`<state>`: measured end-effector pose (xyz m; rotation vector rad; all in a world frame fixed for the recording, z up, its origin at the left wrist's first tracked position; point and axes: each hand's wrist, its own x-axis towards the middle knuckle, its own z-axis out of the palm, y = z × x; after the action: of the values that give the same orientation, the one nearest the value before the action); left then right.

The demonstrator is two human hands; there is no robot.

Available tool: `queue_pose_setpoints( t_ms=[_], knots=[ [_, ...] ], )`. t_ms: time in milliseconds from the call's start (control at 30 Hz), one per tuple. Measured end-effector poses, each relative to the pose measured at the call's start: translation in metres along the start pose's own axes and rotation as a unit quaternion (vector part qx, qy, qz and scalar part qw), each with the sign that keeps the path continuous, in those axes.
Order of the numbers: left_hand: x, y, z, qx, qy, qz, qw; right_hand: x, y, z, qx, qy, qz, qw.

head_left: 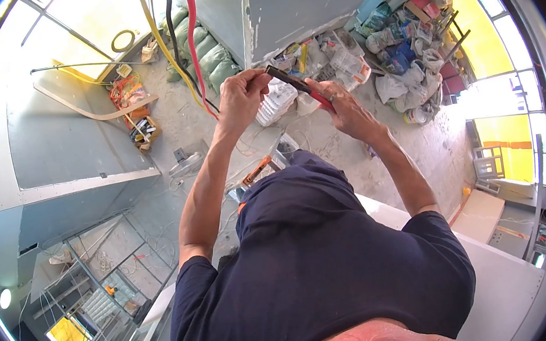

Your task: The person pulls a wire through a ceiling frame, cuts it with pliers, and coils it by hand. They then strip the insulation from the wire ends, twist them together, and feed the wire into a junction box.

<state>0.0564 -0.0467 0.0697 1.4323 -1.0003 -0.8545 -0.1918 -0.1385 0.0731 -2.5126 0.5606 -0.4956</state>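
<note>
Both arms are raised in front of me. My right hand (344, 106) is wrapped round a dark tool with a red part (299, 86), which slants up to the left. The tool's far end meets the fingers of my left hand (243, 97), which are pinched together; whatever they hold is too small to make out. Yellow, black and red cables (194, 39) hang just left of my left hand.
Green sacks (211, 57) lie against the wall behind the cables. Filled bags and rubbish (407, 56) are heaped at the upper right. An open box of items (144, 132) stands at left. A metal frame (107, 274) is at lower left.
</note>
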Motion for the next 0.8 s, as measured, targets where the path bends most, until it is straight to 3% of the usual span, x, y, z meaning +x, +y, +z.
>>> queue_pose_setpoints(
  t_ms=[133,233,300,333,400,467,533,600,667,800],
  knots=[
    [0.003,-0.010,0.002,-0.015,-0.005,0.008,1.000,-0.004,0.010,0.005,-0.016,-0.002,0.006,1.000],
    [0.004,-0.015,0.002,0.007,-0.029,-0.021,0.999,-0.017,0.020,0.019,0.069,-0.026,0.072,0.995],
    [0.003,-0.026,0.000,0.013,-0.029,-0.021,0.999,-0.032,0.032,0.031,0.220,-0.027,0.149,0.964],
    [0.001,-0.031,-0.002,0.020,-0.023,-0.018,0.999,-0.042,0.040,0.037,0.224,-0.025,0.156,0.962],
    [-0.002,-0.034,-0.010,0.025,-0.045,-0.052,0.997,-0.068,0.063,0.046,0.282,-0.024,0.267,0.921],
    [-0.007,-0.035,-0.017,-0.008,-0.037,-0.057,0.998,-0.094,0.078,0.048,0.236,-0.044,0.327,0.914],
    [-0.009,-0.042,-0.027,0.003,-0.055,-0.050,0.997,-0.116,0.077,0.045,0.047,-0.132,0.430,0.892],
    [-0.008,-0.045,-0.036,-0.033,-0.052,-0.087,0.994,-0.144,0.086,0.058,0.090,-0.144,0.479,0.861],
    [-0.008,-0.050,-0.046,-0.020,-0.072,-0.102,0.992,-0.170,0.084,0.069,0.199,-0.194,0.538,0.796],
    [-0.006,-0.055,-0.063,-0.043,-0.103,-0.114,0.987,-0.190,0.065,0.089,0.229,-0.199,0.591,0.747]
  ],
)
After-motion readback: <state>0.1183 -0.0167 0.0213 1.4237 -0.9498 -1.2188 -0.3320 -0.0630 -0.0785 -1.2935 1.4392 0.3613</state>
